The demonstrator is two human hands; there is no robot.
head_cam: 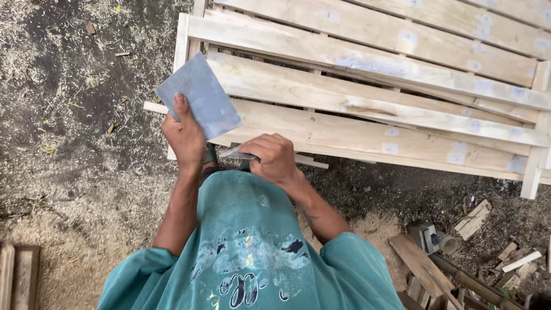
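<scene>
The left hand (185,135) is holding up a grey rectangular sheet (198,96), probably sandpaper, with the thumb lying across its lower face and the fingers closing behind it. The sheet is standing tilted in the air over the left end of a slatted frame (367,92) of pale wooden boards, which is lying on ground covered in sawdust (74,172). The right hand (274,159) is curling tight around a flat metal blade (236,153), perhaps a putty knife, whose tip is pointing left towards the other wrist, just in front of the nearest board. Pale filler patches (390,148) are showing along several slats. Wood offcuts (470,221) and a small grey tool (427,236) are lying at the lower right, well apart from both hands.

The risks, as I judge them: the blade is pointing close to the left wrist, so a slip of the right hand could nick it. The sheet is pinched only near one corner, so a gust or a loosening thumb could be dropping it into the sawdust. The loose sawdust underfoot could also be making the crouching person's footing unsteady beside the frame edge.
</scene>
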